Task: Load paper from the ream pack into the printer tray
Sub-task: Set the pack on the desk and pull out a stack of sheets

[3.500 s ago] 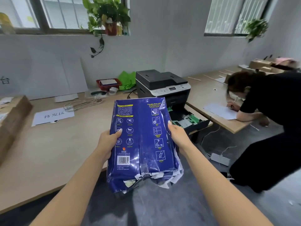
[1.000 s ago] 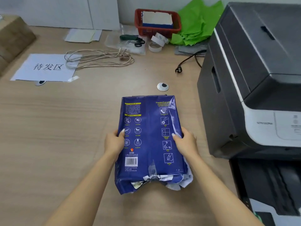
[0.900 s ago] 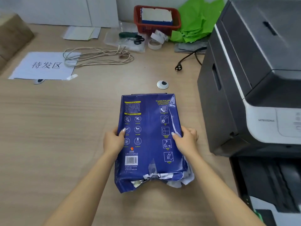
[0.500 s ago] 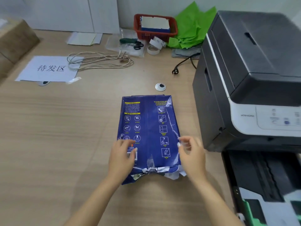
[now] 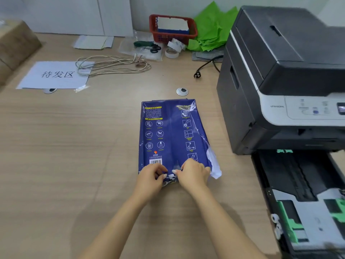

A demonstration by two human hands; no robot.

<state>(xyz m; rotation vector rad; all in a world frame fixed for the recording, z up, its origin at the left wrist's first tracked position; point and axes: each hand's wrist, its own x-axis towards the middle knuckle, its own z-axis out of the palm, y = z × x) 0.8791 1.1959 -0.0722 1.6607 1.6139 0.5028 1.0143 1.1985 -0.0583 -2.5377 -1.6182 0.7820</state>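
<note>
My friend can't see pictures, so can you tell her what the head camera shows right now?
Two bare hands, left hand and right hand, pinch the torn near end of a blue paper ream pack lying flat on a wooden desk. To the right stands a dark printer with its paper tray pulled out.

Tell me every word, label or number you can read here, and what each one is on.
"待发区": large characters on the white paper sign taped to the desk.
Printer front panel: a small model label, too blurred to read for sure.
Blue paper pack: yellow and white text blocks, icon captions and a barcode with digits, all too small to read.
Printer buttons: markings blurred, unreadable.
</note>
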